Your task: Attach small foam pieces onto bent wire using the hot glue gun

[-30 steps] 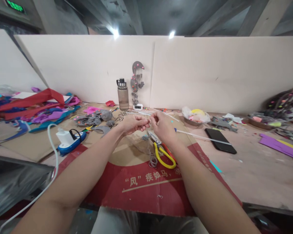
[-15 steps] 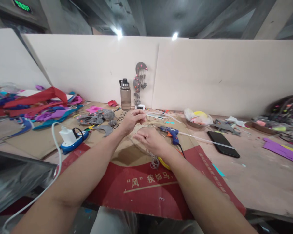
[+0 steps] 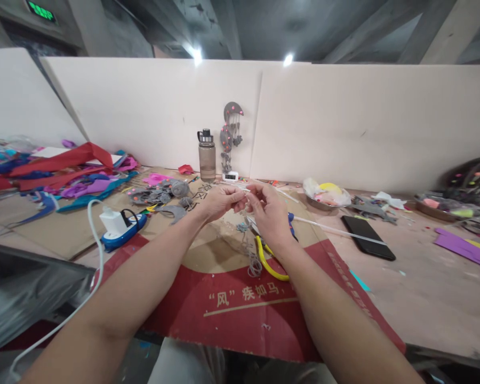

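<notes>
My left hand (image 3: 224,202) and my right hand (image 3: 269,210) meet above the cardboard, fingertips pinched close together. Between them is a thin grey cord, mostly covered by the fingers. Its loose coil (image 3: 254,266) lies below on the red and brown cardboard sheet (image 3: 248,325). Beside the coil, partly under my right wrist, is a cutting tool with yellow handles (image 3: 271,265); its head is largely hidden. A blue glue gun (image 3: 291,225) sits behind my right hand, mostly covered, with a clear glue stick (image 3: 324,226) sticking out of its back.
On the left are a blue power strip (image 3: 122,234) with a white plug, grey felt pieces (image 3: 160,193) and coloured felt scraps (image 3: 80,186). A water bottle (image 3: 207,157) and a grey moon hanging (image 3: 233,125) stand behind. A black phone (image 3: 368,238) and a bowl (image 3: 328,202) lie right.
My right hand has moved up and turned to meet my left fingertips. My left hand has shifted slightly right and down. More of the yellow handles now shows.
</notes>
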A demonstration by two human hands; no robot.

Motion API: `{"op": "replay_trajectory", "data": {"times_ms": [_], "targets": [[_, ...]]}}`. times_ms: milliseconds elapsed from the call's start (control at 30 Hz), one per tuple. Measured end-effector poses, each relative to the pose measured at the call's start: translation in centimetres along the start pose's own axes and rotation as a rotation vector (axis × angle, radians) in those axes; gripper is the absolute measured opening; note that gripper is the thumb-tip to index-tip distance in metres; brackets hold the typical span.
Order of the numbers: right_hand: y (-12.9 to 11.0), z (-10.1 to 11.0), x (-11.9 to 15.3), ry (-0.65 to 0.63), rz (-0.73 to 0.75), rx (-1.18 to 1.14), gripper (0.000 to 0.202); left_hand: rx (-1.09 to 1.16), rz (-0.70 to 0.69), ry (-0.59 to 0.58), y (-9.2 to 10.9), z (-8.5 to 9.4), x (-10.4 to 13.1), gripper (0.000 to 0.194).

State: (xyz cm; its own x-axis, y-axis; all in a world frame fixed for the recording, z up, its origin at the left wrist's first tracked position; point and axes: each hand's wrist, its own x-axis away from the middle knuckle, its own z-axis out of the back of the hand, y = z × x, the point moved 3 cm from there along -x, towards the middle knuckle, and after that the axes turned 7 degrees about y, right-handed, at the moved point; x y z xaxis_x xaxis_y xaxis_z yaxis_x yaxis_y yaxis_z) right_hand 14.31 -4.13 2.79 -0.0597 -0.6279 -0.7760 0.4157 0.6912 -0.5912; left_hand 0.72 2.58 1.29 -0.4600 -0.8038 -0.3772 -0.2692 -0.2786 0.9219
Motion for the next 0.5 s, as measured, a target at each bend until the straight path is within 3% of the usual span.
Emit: {"op": "replay_trajectory", "data": {"times_ms": [367, 500], "targets": [[-0.25, 0.13, -0.47, -0.069, 0.170, 0.253, 0.009, 0.130, 0.162, -0.112, -0.06, -0.55, 0.57, 0.034], [-0.02, -0.15, -0.41, -0.092, 0.155, 0.274, 0.011, 0.142, 0.210, -0.150, -0.33, -0.86, 0.66, 0.035]]}}
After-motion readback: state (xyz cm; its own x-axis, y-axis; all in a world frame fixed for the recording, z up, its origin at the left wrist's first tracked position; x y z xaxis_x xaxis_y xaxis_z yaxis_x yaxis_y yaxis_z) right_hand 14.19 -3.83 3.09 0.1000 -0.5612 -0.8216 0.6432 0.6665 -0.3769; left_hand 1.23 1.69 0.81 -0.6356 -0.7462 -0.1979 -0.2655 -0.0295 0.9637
